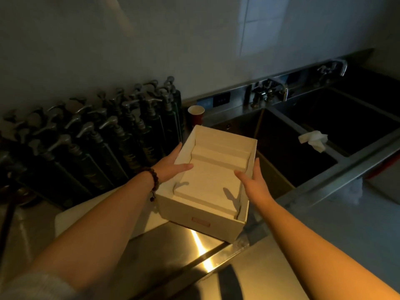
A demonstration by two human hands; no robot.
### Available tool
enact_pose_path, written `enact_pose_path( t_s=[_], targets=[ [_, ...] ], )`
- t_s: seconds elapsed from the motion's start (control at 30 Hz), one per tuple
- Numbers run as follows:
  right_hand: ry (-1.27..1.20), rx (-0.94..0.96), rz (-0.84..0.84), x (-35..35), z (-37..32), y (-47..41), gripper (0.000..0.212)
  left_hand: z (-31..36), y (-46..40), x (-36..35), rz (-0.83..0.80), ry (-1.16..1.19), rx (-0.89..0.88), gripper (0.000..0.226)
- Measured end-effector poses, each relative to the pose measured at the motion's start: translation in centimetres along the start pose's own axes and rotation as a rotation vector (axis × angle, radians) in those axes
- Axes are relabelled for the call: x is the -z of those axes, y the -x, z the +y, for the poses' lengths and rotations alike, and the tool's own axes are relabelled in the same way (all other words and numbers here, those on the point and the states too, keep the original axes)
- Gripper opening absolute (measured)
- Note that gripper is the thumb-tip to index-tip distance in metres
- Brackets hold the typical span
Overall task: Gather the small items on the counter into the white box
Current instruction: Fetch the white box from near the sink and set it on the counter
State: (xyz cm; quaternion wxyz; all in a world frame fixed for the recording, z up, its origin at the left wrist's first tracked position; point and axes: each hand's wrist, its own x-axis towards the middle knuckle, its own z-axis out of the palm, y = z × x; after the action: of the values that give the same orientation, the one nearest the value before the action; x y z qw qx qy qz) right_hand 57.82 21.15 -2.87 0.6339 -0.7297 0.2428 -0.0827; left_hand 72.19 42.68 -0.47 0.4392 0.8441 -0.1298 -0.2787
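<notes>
1. One white box [195, 215], open top up, sits on the steel worktop [173, 245]; its long axis runs away from the person toward the wall.
2. Left hand [171, 167] and right hand [254, 180] grip its two long sides, thumbs hooked inside.
3. Two sink basins [303, 148], one paper cup [195, 118].

small label on white box [207, 219], unreadable

The white box [207, 221] looks like smooth, matt cardboard, the counter [173, 245] and the sinks [346, 161] on the right are shiny metal, the far cup [195, 118] looks like paper, and the dark bottles [108, 148] on the left have shiny metal-looking pump tops.
</notes>
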Motion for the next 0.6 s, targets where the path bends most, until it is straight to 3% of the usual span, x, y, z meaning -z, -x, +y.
enact_pose_path(
  t_s=[0.27,0.6],
  targets=[
    [-0.241,-0.023,-0.037,-0.4,1.3,-1.3,0.073,0.5,-2.1,-0.5,-0.058,0.16,-0.053,0.079],
    [-0.284,-0.018,-0.143,1.1,-0.1,-1.1,0.064,0.1,0.4,-2.0,0.017,0.34,-0.091,0.077]
  ],
)
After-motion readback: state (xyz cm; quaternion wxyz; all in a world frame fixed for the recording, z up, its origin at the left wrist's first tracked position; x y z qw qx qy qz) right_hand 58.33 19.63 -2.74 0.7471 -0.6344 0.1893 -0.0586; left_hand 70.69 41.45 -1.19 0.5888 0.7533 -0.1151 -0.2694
